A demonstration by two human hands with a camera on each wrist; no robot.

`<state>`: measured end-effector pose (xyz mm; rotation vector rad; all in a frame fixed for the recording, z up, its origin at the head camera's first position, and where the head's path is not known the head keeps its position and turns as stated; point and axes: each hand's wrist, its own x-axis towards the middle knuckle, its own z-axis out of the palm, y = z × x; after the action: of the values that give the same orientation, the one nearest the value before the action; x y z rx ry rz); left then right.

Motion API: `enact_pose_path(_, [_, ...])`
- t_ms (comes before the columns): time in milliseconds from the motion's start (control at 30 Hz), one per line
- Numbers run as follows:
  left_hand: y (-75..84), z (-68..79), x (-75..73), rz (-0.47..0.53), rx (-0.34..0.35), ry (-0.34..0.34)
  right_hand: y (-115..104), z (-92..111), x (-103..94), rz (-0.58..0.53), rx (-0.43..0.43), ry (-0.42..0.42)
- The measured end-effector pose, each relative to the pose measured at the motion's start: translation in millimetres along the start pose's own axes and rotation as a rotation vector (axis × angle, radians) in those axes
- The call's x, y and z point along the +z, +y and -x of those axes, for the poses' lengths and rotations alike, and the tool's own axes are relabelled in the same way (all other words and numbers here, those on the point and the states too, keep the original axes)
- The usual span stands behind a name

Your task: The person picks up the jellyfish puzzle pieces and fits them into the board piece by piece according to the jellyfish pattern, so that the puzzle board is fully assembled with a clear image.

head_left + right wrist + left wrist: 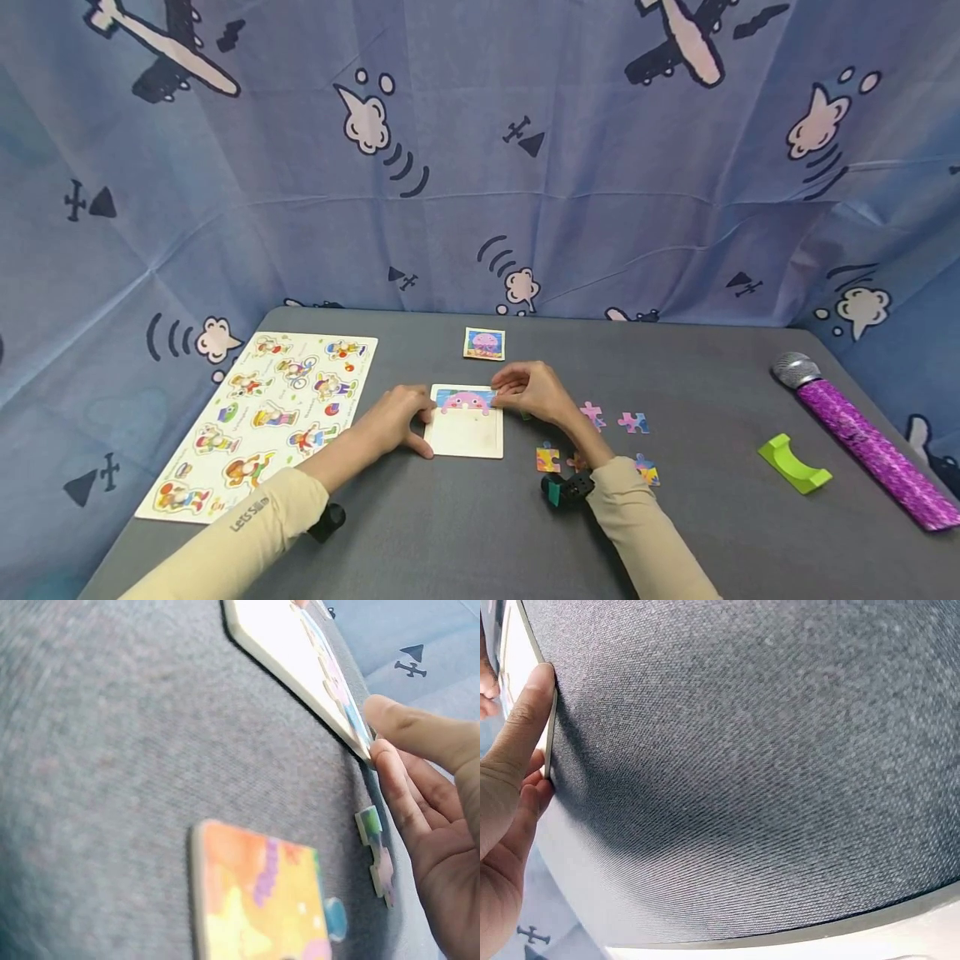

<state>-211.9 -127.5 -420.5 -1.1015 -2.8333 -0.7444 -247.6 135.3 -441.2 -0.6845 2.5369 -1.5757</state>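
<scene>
On grey table (450, 542), hands (L (393, 421), R (542, 393)) grip puzzle board (465, 437) by side edges, gap btwn it & yellow pc (547, 459).

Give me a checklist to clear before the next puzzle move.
1. Left hand touching the puzzle board's left edge: ok.
2. Right hand at the board's far right corner: ok.
3. Top-row pieces fully flush: cannot tell.
4. Lower part of board filled: not ok, bare.
5. Loose jigsaw pieces all unobstructed: not ok, right arm hides parts.
6. Picture card face up: ok, beyond the board.
</scene>
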Motion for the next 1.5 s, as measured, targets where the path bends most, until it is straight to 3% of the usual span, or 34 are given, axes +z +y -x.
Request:
enact_pose_path(300, [-1.1, 0.8, 1.1, 0.011, 0.013, 0.006, 8.6, 11.8, -16.3, -0.131, 0.073, 0.047])
enact_pose_path(600, [-1.6, 3.5, 1.2, 0.019, 0.011, -0.005, 21.9, 30.0, -38.7, -0.165, 0.05, 0.06])
enact_pose_path(767, [-0.8, 4.8, 0.8, 0.028, -0.005, -0.013, 25.6, 40.3, -51.1, -0.155, 0.043, 0.045])
enact_pose_path(1000, [-2.0, 4.2, 2.5, 0.025, 0.011, 0.005, 28.8, 47.2, -59.8, -0.114, 0.094, -0.023])
enact_pose_path(1233, [-3.7, 3.5, 3.8, 0.024, 0.012, 0.004, 30.3, 45.1, -61.5, -0.045, 0.081, -0.098])
enact_pose_path(1500, [-0.7, 0.7, 0.7, 0.022, 0.009, 0.009, 28.8, 40.6, -62.1, 0.033, 0.067, -0.11])
